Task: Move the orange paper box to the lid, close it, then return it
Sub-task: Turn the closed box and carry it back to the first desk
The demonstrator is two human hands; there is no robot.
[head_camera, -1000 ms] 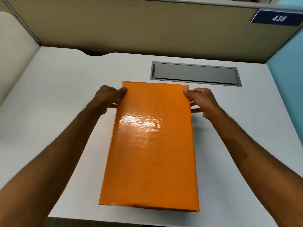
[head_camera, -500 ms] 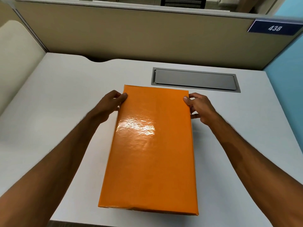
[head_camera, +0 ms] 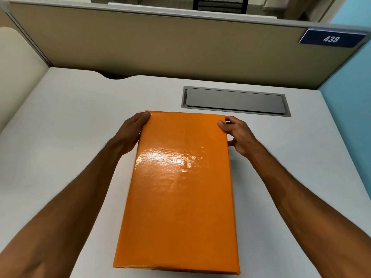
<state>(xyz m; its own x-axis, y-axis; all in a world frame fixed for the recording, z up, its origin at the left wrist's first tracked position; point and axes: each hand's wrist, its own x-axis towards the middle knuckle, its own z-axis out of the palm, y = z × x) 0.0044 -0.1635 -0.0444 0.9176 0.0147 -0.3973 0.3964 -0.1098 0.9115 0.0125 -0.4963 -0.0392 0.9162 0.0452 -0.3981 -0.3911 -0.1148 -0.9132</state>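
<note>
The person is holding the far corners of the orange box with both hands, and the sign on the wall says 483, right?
Almost. The head view shows the left hand and right hand at the far corners of the orange box, but the blue sign says 438, not 483.

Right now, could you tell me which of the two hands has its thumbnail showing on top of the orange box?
The right hand: its thumbnail faces up on the orange box; the left hand shows no nail.
</note>
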